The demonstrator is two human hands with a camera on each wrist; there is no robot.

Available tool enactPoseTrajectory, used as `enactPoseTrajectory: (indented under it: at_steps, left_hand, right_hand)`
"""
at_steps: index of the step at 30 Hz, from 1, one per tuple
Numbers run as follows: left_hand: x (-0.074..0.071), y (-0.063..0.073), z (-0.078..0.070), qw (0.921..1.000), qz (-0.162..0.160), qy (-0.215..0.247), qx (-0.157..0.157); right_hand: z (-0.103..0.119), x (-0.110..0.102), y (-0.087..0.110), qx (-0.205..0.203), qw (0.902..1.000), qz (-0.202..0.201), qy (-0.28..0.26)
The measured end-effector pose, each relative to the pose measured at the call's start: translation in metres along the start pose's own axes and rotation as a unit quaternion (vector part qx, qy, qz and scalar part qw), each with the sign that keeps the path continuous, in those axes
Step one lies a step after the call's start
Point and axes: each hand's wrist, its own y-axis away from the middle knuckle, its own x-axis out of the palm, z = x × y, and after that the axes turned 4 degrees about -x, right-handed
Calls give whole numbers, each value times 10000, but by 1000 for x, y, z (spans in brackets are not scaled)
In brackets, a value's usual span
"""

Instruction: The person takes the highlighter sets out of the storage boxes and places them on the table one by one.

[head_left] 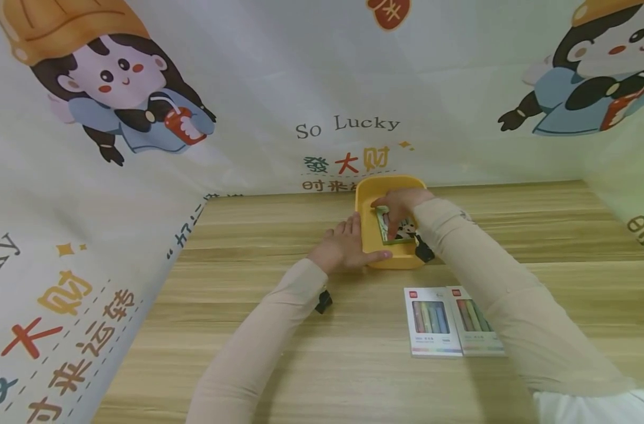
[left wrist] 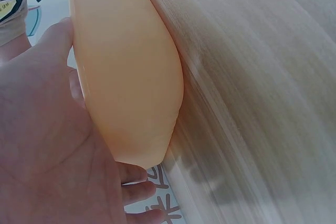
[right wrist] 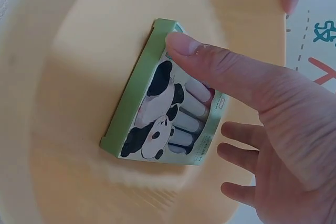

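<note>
A yellow plastic basin [head_left: 375, 257] stands at the back of the table against the printed sheet. Inside lies a green box with panda pictures [right wrist: 152, 108]; pale sticks show through its window. The right hand [head_left: 401, 203] is over the box, its thumb lying across the window side and the other visible fingers extended beside it. My left hand [head_left: 344, 244] rests against the basin's left side, fingers extended and thumb over the near rim. In the left wrist view, the basin's outer wall [left wrist: 128, 72] is beside the palm.
Two white boxes [head_left: 435, 341] [head_left: 481, 344] with coloured sticks in their windows lie side by side nearer the front, the right one partly covered by the right forearm. A printed sheet [head_left: 258, 141] rises behind the wood-grain table [head_left: 343, 377].
</note>
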Motion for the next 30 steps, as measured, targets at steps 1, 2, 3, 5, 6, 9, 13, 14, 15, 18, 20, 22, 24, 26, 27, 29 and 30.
enactPoseTrajectory:
  at_steps: [1, 2, 3, 5, 6, 9, 13, 14, 15, 18, 20, 22, 24, 26, 27, 29, 30]
  left_hand:
    - [0, 0, 0, 10000, 4, 7, 2]
    - [0, 0, 0, 10000, 6, 3, 0]
    - [1, 0, 0, 10000, 13, 6, -1]
    - [1, 0, -1, 10000, 39, 25, -14]
    - [1, 0, -1, 10000, 66, 28, -30]
    - [0, 1, -2, 9999, 114, 22, -60]
    - [-1, 2, -2, 10000, 70, 22, -16]
    - [-1, 2, -2, 10000, 44, 30, 4]
    - [-1, 3, -1, 10000, 32, 30, 4]
    - [-2, 3, -1, 10000, 25, 21, -5]
    - [-2, 3, -1, 10000, 29, 33, -33]
    - [-2, 3, -1, 10000, 35, 45, -42]
    - [-2, 3, -1, 10000, 42, 65, -39]
    - [-2, 2, -1, 9999, 61, 78, -36]
    - [-2, 2, -1, 9999, 68, 86, -36]
    - [-2, 2, -1, 9999, 95, 100, -35]
    - [-2, 2, -1, 9999, 101, 96, -34]
  right_hand:
    - [0, 0, 0, 22, 10000, 29, -14]
    - [0, 1, 0, 43, 10000, 63, -21]
    - [0, 1, 0, 56, 9999, 96, -23]
    - [0, 2, -1, 60, 9998, 168, -49]
    - [-1, 2, -1, 38, 9998, 193, -45]
    - [0, 3, 0, -48, 9997, 236, -33]
    - [2, 3, 0, -92, 9997, 226, -41]
    - [2, 3, 0, -77, 9997, 223, -53]
    - [3, 3, 1, -72, 9997, 221, -42]
    - [5, 3, 2, -34, 9997, 227, 23]
    - [5, 3, 3, -52, 9997, 216, 113]
    - [6, 4, 2, -54, 9996, 202, 197]
    - [6, 4, 2, -56, 9995, 172, 276]
    - [6, 5, 1, -50, 9994, 150, 319]
    - [6, 5, 0, -42, 9993, 143, 336]
    - [6, 6, -1, -31, 9992, 132, 371]
    - [6, 6, -1, -34, 9992, 132, 379]
